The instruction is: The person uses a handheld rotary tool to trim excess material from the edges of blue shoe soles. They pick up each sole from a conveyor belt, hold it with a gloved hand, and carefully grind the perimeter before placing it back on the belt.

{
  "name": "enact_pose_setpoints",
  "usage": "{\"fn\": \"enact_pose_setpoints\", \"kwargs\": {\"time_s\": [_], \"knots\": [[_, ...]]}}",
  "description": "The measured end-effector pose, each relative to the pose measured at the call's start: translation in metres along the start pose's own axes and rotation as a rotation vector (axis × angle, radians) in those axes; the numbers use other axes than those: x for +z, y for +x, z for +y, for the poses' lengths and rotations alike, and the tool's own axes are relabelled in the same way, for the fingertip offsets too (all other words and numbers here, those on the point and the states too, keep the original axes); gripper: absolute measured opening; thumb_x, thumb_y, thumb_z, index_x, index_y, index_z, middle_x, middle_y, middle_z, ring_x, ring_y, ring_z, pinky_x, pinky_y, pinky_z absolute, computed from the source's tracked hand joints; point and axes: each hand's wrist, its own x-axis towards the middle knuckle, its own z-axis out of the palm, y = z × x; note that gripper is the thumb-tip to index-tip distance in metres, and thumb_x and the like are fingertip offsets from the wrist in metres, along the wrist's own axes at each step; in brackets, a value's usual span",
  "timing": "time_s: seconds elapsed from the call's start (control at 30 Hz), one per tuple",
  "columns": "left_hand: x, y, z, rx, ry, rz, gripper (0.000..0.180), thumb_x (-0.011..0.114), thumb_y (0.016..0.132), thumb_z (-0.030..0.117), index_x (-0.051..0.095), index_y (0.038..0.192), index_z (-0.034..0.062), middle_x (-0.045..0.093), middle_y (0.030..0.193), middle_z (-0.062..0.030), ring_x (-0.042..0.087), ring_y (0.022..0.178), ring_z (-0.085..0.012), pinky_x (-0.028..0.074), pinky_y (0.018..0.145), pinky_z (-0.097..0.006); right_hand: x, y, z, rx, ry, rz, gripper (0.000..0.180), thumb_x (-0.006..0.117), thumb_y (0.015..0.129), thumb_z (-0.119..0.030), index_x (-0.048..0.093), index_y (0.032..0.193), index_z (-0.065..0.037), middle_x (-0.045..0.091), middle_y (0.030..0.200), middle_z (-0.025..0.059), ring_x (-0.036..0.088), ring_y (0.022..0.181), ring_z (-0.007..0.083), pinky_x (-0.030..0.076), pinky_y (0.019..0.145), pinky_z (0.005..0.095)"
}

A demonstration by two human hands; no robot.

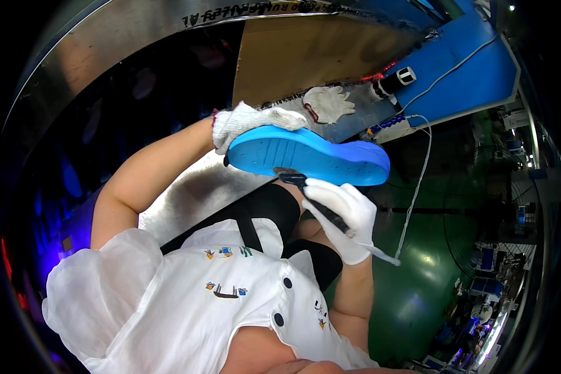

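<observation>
A bright blue shoe sole (pixel 293 153), turning purple toward its right end, is held up in front of me with its grooved, dotted face toward me. My left hand (pixel 252 123), in a white knitted glove, grips its far left edge; some of those fingers are hidden behind the sole. In a smooth white glove, my right hand (pixel 346 215) is closed round the black handle of a small brush (pixel 321 209). The brush's bristles are at the sole's near edge, and seem to touch it.
A loose white glove (pixel 329 104) lies on the metal ledge beyond the sole. Next to it are a black-and-white cylinder (pixel 394 81) and a blue panel (pixel 455 62) with a thin cable. Brown cardboard (pixel 318 53) stands behind. A curved metal rim (pixel 87 47) arches at the far left.
</observation>
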Motion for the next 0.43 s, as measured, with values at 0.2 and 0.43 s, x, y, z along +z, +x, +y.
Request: {"fn": "enact_pose_setpoints", "kwargs": {"time_s": [0.2, 0.43], "knots": [[-0.001, -0.006, 0.017, 0.009, 0.157, -0.048, 0.052, 0.064, 0.089, 0.05, 0.059, 0.126, 0.0143, 0.062, 0.117, -0.0101, 0.064, 0.099, -0.0186, 0.054, 0.087, -0.034, -0.013, -0.003, -0.001, -0.061, -0.115, 0.01, 0.029, 0.081, 0.066, -0.004, 0.072, 0.093, -0.009, 0.073, 0.1, 0.0093, 0.058, 0.061, 0.0216, 0.049, 0.056, 0.0289], [0.002, -0.012, 0.02, 0.007, 0.098, 0.017, 0.058, 0.062, 0.085, 0.06, 0.06, 0.12, 0.0135, 0.063, 0.109, -0.0106, 0.066, 0.089, -0.0213, 0.059, 0.075, -0.038, -0.027, -0.004, 0.002, -0.099, -0.252, 0.047, 0.034, 0.08, 0.064, -0.003, 0.073, 0.097, -0.009, 0.073, 0.102, 0.0103, 0.064, 0.068, 0.0216, 0.051, 0.064, 0.0291]]}}
